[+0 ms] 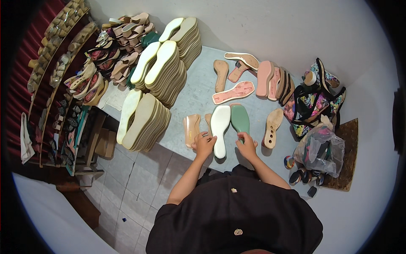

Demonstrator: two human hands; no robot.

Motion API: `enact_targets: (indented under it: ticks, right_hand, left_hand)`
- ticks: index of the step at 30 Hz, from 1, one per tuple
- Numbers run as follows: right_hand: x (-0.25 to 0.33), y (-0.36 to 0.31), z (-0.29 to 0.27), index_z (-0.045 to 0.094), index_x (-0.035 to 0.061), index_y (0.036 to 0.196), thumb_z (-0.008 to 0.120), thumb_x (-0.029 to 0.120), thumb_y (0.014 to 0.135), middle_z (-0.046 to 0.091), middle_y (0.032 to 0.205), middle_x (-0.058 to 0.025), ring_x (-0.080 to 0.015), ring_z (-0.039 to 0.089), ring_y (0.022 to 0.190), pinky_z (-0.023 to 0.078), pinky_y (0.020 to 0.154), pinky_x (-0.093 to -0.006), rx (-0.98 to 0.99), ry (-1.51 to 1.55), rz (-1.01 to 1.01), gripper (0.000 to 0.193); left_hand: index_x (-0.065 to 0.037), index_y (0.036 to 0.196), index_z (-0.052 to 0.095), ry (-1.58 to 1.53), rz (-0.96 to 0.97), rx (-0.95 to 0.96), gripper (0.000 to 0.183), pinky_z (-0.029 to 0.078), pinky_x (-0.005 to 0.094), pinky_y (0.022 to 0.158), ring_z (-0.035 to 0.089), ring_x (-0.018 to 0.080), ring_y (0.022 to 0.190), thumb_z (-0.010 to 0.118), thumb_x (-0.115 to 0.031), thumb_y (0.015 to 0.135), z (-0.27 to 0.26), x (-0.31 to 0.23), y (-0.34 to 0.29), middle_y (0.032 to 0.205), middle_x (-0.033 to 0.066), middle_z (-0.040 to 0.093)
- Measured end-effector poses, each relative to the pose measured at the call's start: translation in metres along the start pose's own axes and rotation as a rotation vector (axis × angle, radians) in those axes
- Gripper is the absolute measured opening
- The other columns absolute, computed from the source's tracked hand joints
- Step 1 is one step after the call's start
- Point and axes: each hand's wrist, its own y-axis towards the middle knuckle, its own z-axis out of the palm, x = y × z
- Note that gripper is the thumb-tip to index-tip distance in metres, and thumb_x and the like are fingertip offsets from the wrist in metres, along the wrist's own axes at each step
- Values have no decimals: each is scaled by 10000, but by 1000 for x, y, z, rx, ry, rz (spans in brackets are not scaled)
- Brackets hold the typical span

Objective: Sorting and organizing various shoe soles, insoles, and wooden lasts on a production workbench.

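A white shoe sole (221, 131) and a green shoe sole (240, 118) lie side by side on the grey table, toe ends away from me. My left hand (204, 144) is at the left edge of the white sole, its thumb against it and its fingers apart over a glossy beige insole (192, 127). Part of another tan piece (208, 120) shows behind the white sole. My right hand (247, 146) has its fingers closed around the heel end of the green sole, which they partly cover. To its right lies a tan wooden-looking sole (272, 127) with several dark holes.
Tall stacks of cream soles (148, 122) line the table's left edge. Pink and tan insoles (234, 92) lie at the back. Floral sandals (315, 101) and a clear plastic bag (323, 150) sit at right. Racks of heels (53, 51) and piled sandals (127, 36) stand left.
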Motion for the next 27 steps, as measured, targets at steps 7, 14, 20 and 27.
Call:
enact_targets:
  ticks: [7, 14, 20, 27]
  right_hand:
    - [12, 5, -10, 427, 141, 1253, 621, 243, 725, 373, 1325, -144, -311, 338, 1242, 209, 954, -590, -57, -298, -84, 571]
    - [-15, 26, 5, 273, 105, 1385, 630, 257, 727, 170, 1442, -232, -412, 203, 1321, 205, 1015, -584, 16, -335, -146, 764]
    - [25, 51, -19, 406, 90, 1281, 594, 192, 744, 360, 1356, -169, -354, 322, 1265, 202, 1022, -565, -252, -279, -219, 578]
    - [32, 173, -64, 477, 94, 1193, 591, 165, 750, 476, 1250, -128, -286, 396, 1214, 220, 1021, -506, -339, -74, -70, 463]
  left_hand:
    - [-87, 682, 662, 188, -13, -35, 349, 188, 483, 878, 383, 278, 1138, 699, -434, 668, -6, -15, -5, 1130, 125, 541]
    - [-18, 1213, 450, 108, 284, -86, 731, 262, 507, 964, 335, 380, 1189, 745, -359, 637, 2, -31, 1, 1237, 225, 419]
    - [-58, 1394, 270, 236, 413, 33, 820, 260, 517, 1010, 248, 414, 1300, 678, -319, 732, 14, -43, 7, 1428, 244, 224]
    - [-125, 1407, 275, 508, 384, 194, 727, 269, 581, 984, 191, 366, 1345, 596, -371, 803, 29, -32, 13, 1465, 201, 183]
